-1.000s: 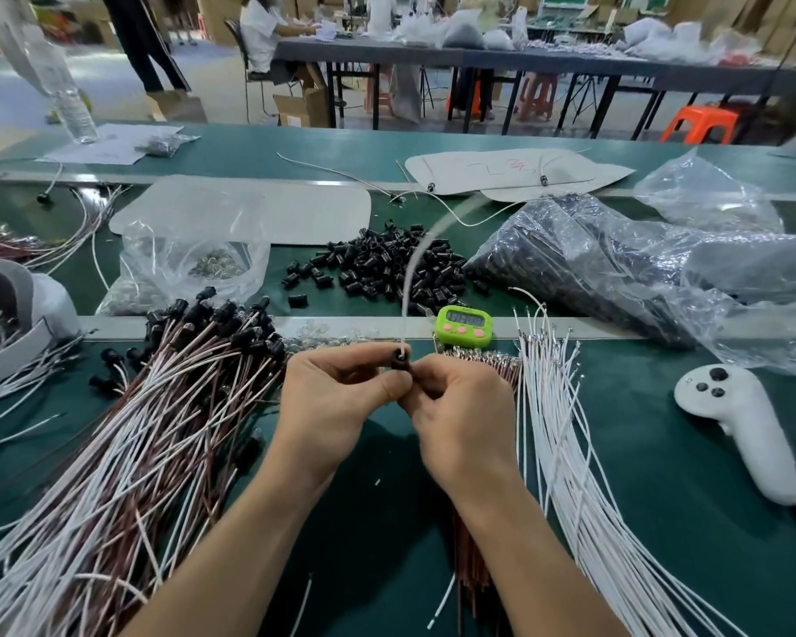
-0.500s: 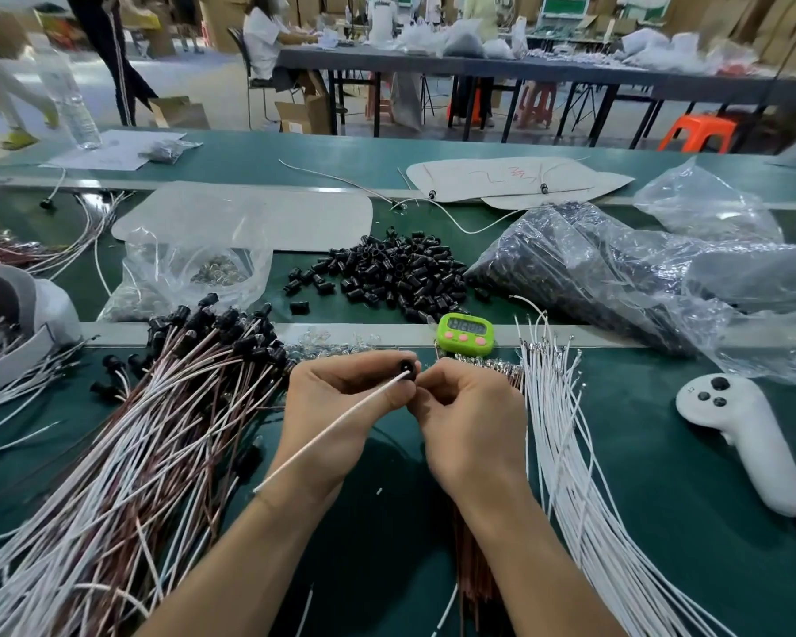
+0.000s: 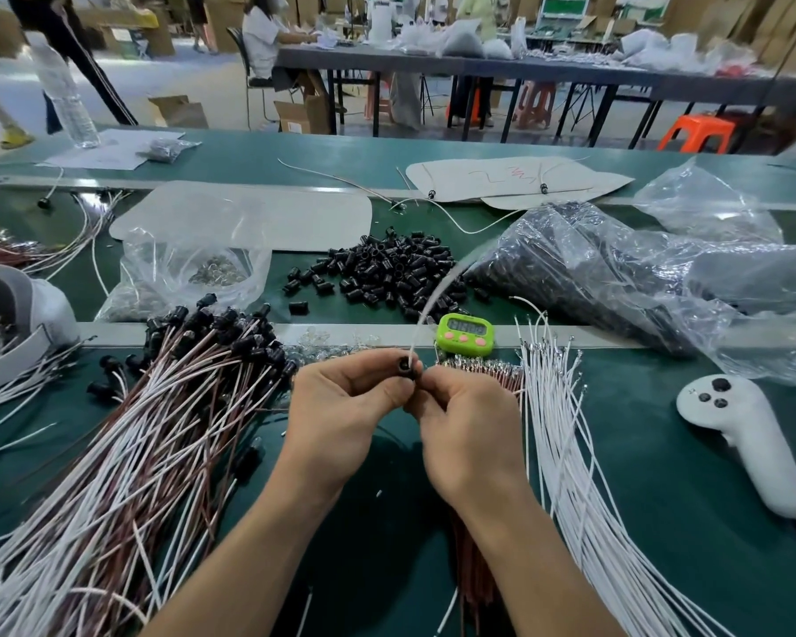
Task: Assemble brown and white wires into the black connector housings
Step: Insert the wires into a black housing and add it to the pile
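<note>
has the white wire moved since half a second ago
Yes: the white wire swung from down-left across the left hand to upward, just left of the green timer.

bare left hand [image 3: 341, 406] and right hand [image 3: 472, 422], slim unsleeved forearms [image 3: 258, 544]

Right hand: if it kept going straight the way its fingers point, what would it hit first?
Probably the black connector housing pinched in the left hand: the right hand points up and left, fingertips right beside it. Nothing shows between them, though depth is unclear.
</note>
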`<state>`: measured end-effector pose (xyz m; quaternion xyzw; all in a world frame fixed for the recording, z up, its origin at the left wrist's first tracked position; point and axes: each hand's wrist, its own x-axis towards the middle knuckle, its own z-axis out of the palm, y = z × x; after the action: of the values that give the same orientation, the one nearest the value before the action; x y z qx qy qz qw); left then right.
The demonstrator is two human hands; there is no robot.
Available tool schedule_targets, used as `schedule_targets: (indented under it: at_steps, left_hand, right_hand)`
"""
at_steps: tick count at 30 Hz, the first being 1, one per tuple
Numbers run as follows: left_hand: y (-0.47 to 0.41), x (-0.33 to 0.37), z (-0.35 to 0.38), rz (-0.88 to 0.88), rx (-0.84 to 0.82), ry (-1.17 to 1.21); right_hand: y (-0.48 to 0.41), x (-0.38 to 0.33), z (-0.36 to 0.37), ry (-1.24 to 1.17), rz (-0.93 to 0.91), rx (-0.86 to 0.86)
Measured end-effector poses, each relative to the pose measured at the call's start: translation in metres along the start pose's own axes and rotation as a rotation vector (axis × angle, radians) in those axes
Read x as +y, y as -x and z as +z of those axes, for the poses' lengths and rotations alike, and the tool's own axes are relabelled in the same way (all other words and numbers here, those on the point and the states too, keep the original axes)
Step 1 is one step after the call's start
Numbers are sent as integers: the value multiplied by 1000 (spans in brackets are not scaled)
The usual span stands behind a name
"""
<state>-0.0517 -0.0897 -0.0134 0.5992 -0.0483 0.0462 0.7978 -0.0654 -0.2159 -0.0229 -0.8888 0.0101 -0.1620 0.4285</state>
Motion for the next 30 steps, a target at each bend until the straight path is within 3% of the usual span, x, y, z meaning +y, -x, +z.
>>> schedule_targets:
  at_steps: [5,9,14,18,22,25,27,30]
  left_hand:
    - [1,2,0,11,10,29]
    - [0,3,-3,14,45,63]
    - [1,2,-3,45,18,63]
    - [2,1,-3,49,20,113]
    - [-4,3,-9,-77,30,393]
    - [-10,8,-20,-184,98,632]
    - [-14,10,-27,-197,151,687]
    - [-16,10,-31,-205,193,665]
  right_hand:
    - [3,-4,-2,140,-36,2]
    - [2,-5,-4,223,37,-58]
    - [3,-10,-4,483,44,109]
    - [1,-10,-3,650,74,123]
    - [-2,-5,-4,687,83,120]
    - [-2,-3,-4,606,34,212]
    - [-4,0,-7,566,39,268]
    - [-5,4,-11,621,104,208]
